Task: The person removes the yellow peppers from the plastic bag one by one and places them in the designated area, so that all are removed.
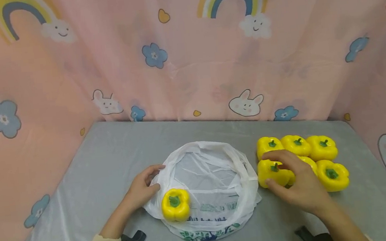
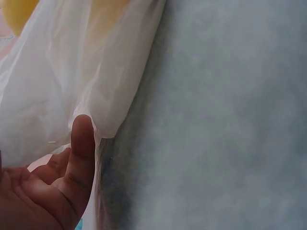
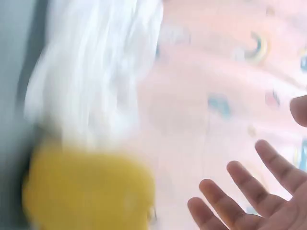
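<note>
A white plastic bag [image 1: 222, 233] lies with its mouth spread wide, green and blue print along its front. My left hand [image 1: 139, 189] holds the bag's left rim between thumb and fingers; the left wrist view shows a digit against the film [image 2: 115, 91]. One yellow bell pepper [image 1: 175, 204] with a green stem is at the front left of the bag's mouth. My right hand [image 1: 302, 183] hovers over the near-left yellow bell pepper [image 1: 267, 173] of a group, fingers spread. In the right wrist view its fingers [image 3: 244, 182] are apart, with a blurred pepper [image 3: 91, 191] beyond.
Several more yellow bell peppers [image 1: 324, 147] sit close together in two rows right of the bag. A grey cloth [image 1: 111, 152] covers the table. A pink curtain [image 1: 192, 81] with rainbows and rabbits hangs behind and at both sides.
</note>
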Demonstrator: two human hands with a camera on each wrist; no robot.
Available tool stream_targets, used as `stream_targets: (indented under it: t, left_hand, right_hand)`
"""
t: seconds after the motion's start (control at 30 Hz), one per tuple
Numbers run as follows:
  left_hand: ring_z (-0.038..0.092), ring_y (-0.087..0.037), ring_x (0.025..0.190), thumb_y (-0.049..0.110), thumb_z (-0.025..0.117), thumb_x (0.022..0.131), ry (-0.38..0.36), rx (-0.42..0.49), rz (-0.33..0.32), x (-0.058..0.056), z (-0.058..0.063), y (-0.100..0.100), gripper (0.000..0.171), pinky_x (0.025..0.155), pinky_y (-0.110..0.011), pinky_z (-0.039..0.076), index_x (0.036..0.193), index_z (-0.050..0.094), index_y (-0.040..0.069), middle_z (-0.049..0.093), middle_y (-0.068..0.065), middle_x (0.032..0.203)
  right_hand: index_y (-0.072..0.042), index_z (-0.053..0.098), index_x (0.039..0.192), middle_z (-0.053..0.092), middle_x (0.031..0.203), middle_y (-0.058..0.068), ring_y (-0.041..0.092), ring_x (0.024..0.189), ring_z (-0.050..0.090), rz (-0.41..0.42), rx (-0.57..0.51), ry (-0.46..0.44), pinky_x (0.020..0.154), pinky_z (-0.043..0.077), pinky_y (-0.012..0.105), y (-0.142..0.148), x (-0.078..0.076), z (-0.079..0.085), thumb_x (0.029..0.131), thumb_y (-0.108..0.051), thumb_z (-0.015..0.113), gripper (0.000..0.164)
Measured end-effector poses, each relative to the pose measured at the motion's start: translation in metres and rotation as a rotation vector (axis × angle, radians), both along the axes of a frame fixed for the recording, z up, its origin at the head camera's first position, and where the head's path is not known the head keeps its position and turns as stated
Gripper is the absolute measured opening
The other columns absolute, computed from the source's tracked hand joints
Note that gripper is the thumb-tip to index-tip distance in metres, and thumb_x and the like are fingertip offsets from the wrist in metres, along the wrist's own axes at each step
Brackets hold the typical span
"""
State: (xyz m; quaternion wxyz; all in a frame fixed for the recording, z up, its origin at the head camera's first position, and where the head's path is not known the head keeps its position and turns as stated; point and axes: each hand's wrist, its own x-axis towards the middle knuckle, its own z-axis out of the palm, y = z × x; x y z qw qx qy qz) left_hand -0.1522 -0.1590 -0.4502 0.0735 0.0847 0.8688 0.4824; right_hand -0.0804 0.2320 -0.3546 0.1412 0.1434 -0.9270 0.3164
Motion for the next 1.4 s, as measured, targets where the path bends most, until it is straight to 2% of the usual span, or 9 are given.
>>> stream_targets:
  t: [0.17, 0.27, 0.37, 0.43, 0.53, 0.7, 0.93, 1.1, 1.4]
  left_hand:
    - [0.056, -0.035, 0.119, 0.001, 0.056, 0.081, -0.005, 0.000, 0.006, 0.001, 0.000, -0.002, 0.051, 0.098, -0.054, 0.045, 0.130, 0.057, 0.016, 0.057, -0.016, 0.133]
    - [0.055, -0.037, 0.120, 0.001, 0.056, 0.082, -0.007, -0.007, 0.014, 0.002, -0.001, -0.003, 0.051, 0.099, -0.055, 0.043, 0.130, 0.057, 0.017, 0.057, -0.016, 0.134]
    - [0.056, -0.037, 0.119, 0.001, 0.056, 0.082, -0.004, -0.008, 0.011, 0.001, -0.002, -0.004, 0.051, 0.098, -0.054, 0.044, 0.131, 0.057, 0.017, 0.057, -0.017, 0.133]
    - [0.057, -0.037, 0.118, 0.001, 0.056, 0.082, -0.001, -0.009, 0.011, 0.001, -0.003, -0.004, 0.051, 0.097, -0.054, 0.045, 0.131, 0.057, 0.016, 0.057, -0.017, 0.133]
    - [0.057, -0.036, 0.118, 0.002, 0.057, 0.082, 0.005, -0.015, 0.010, 0.001, -0.002, -0.004, 0.051, 0.096, -0.053, 0.046, 0.131, 0.056, 0.016, 0.057, -0.017, 0.133]
    - [0.056, -0.036, 0.119, 0.002, 0.057, 0.082, 0.016, -0.030, 0.012, 0.001, 0.000, -0.005, 0.050, 0.096, -0.054, 0.046, 0.130, 0.057, 0.016, 0.058, -0.017, 0.132]
    - [0.054, -0.035, 0.121, 0.001, 0.056, 0.082, 0.027, -0.026, 0.002, 0.001, 0.000, -0.005, 0.049, 0.098, -0.054, 0.044, 0.129, 0.058, 0.014, 0.059, -0.016, 0.131]
    - [0.054, -0.035, 0.123, 0.002, 0.058, 0.082, 0.024, -0.021, -0.003, 0.000, 0.000, -0.002, 0.049, 0.099, -0.054, 0.044, 0.129, 0.058, 0.016, 0.058, -0.015, 0.133]
    - [0.055, -0.034, 0.120, 0.000, 0.057, 0.081, 0.047, -0.005, -0.020, -0.002, 0.000, 0.000, 0.049, 0.097, -0.051, 0.046, 0.128, 0.059, 0.015, 0.060, -0.016, 0.131]
  right_hand:
    - [-0.019, 0.060, 0.121, 0.061, 0.124, -0.001, 0.022, 0.109, 0.060, 0.186, -0.150, -0.082, 0.082, 0.055, 0.044, -0.052, -0.009, -0.015, 0.075, -0.011, 0.076, 0.050]
    - [-0.023, 0.058, 0.123, 0.058, 0.128, -0.001, 0.021, 0.112, 0.057, 0.307, -0.206, -0.127, 0.082, 0.055, 0.039, -0.083, -0.010, -0.026, 0.075, -0.013, 0.076, 0.052]
    - [-0.028, 0.055, 0.125, 0.055, 0.131, -0.002, 0.020, 0.116, 0.054, 0.420, -0.212, -0.185, 0.082, 0.054, 0.038, -0.108, -0.011, -0.034, 0.077, -0.017, 0.075, 0.053]
    - [-0.031, 0.053, 0.126, 0.054, 0.132, -0.004, 0.018, 0.118, 0.052, 0.463, -0.205, -0.222, 0.083, 0.054, 0.039, -0.122, -0.012, -0.038, 0.078, -0.020, 0.075, 0.054]
    - [-0.033, 0.053, 0.127, 0.051, 0.133, -0.006, 0.015, 0.119, 0.051, 0.485, -0.192, -0.253, 0.084, 0.053, 0.040, -0.139, -0.014, -0.043, 0.077, -0.024, 0.076, 0.056]
    - [-0.029, 0.054, 0.128, 0.050, 0.135, -0.005, 0.016, 0.120, 0.051, 0.501, -0.151, -0.266, 0.085, 0.052, 0.037, -0.155, -0.018, -0.051, 0.075, -0.028, 0.077, 0.058]
    - [-0.031, 0.054, 0.128, 0.049, 0.135, -0.002, 0.017, 0.121, 0.052, 0.510, -0.068, -0.256, 0.099, 0.047, 0.041, -0.168, -0.018, -0.062, 0.073, -0.031, 0.080, 0.061]
    - [-0.033, 0.053, 0.129, 0.048, 0.135, -0.001, 0.016, 0.117, 0.054, 0.499, -0.008, -0.259, 0.096, 0.049, 0.036, -0.173, -0.018, -0.064, 0.073, -0.033, 0.080, 0.062]
    - [-0.026, 0.056, 0.125, 0.053, 0.127, -0.004, 0.010, 0.113, 0.053, 0.506, -0.036, -0.243, 0.097, 0.047, 0.030, -0.173, -0.016, -0.066, 0.073, -0.029, 0.081, 0.058]
